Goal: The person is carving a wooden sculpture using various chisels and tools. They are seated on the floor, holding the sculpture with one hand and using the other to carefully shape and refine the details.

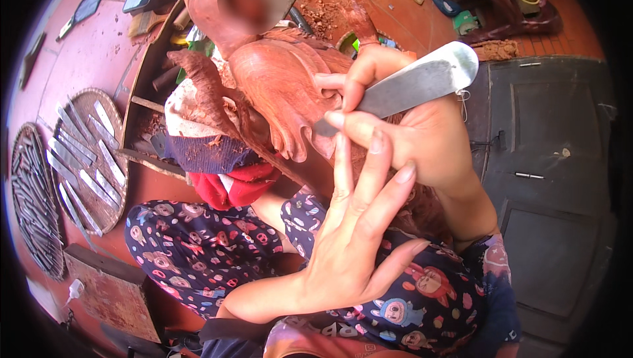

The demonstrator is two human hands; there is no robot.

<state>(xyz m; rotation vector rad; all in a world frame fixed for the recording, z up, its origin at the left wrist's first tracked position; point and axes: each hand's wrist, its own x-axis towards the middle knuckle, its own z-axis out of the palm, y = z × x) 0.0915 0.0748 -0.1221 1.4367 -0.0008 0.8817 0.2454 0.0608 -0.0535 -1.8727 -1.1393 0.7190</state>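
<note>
My right hand (425,137) is closed around a flat metal carving chisel (422,84), its broad rounded end pointing to the upper right. The narrow end of the chisel points down toward the carved folds of a reddish-brown wooden sculpture (273,81); whether it touches the wood I cannot tell. Below it is my left hand (343,246), fingers stretched and spread, with nothing held. Its fingertips lie close to the chisel's narrow end and my right thumb. The sculpture leans in front of my legs, partly hidden behind my hands.
At the left, two round woven trays (120,130) carry many metal chisels. A wooden frame (155,104) and red and white cloth (231,186) lie beside the sculpture. Wood chips (323,12) litter the tiled floor beyond. A dark panelled board (554,180) lies at the right.
</note>
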